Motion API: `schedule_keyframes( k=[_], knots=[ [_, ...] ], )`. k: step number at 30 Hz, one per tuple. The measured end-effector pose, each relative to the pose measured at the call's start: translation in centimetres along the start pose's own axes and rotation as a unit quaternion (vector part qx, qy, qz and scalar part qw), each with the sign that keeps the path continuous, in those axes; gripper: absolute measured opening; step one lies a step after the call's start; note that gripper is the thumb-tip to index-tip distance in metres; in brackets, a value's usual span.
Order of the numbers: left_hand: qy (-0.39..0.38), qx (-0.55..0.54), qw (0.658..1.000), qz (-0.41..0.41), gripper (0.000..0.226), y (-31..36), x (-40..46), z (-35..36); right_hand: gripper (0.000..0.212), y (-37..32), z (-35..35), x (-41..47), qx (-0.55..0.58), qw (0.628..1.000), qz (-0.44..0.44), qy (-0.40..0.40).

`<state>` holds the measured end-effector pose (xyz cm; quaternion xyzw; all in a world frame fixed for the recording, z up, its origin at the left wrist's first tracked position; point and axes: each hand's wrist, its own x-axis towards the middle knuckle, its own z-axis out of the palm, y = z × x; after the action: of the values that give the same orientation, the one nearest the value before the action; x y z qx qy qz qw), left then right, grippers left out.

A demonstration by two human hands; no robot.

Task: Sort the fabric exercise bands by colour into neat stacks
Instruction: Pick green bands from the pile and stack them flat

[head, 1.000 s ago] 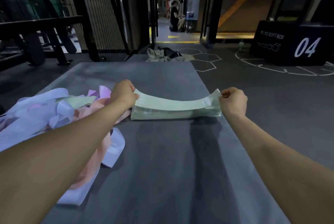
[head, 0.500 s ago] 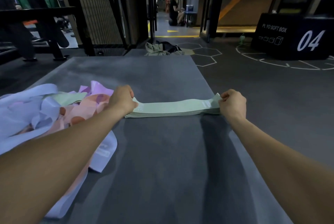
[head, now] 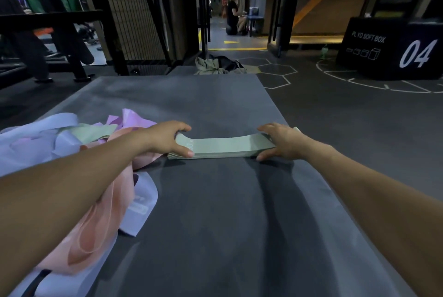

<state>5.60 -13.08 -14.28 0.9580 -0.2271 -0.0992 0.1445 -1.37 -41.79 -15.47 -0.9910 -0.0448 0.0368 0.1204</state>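
A flat stack of pale green bands (head: 223,148) lies crosswise on the grey mat (head: 215,212). My left hand (head: 167,138) clasps its left end, with the thumb on the near edge and the fingers on the far edge. Over the right end, my right hand (head: 280,142) holds the stack the same way. A loose heap of mixed bands sits at the left: lavender (head: 31,145), purple (head: 131,120), pink (head: 100,224), and one green band (head: 93,132) among them. My left forearm crosses over this heap.
The mat's right edge runs close to my right arm, with dark gym floor beyond. A black plyo soft box (head: 393,54) stands at the far right. A bundle of cloth and a bag (head: 215,65) lies past the mat's far end. A person sits in the far corridor.
The green stack, first lifted and sagging between two fists, has come down flat on the mat. Both hands have loosened from fists into clasps across the stack's ends.
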Motion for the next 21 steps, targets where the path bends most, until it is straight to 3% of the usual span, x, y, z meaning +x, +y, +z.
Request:
schedule_keyframes(
  k=[11, 16, 21],
  knots=[
    [0.02, -0.034, 0.999, -0.027, 0.051, -1.4, 0.5, 1.0, 0.074, -0.3, 0.6, 1.1, 0.074, 0.997, 0.019, 0.028],
    [0.011, -0.013, 1.0, -0.001, 0.059, -1.4, 0.0, 0.8, 0.081, -1.7, 0.2, 0.6, 0.063, 0.998, 0.021, 0.018],
    [0.119, -0.029, 0.992, 0.038, 0.051, -1.0, -2.9, -2.2, 0.062, -6.5, -0.2, 0.5, 0.057, 0.995, -0.027, 0.074]
  ],
)
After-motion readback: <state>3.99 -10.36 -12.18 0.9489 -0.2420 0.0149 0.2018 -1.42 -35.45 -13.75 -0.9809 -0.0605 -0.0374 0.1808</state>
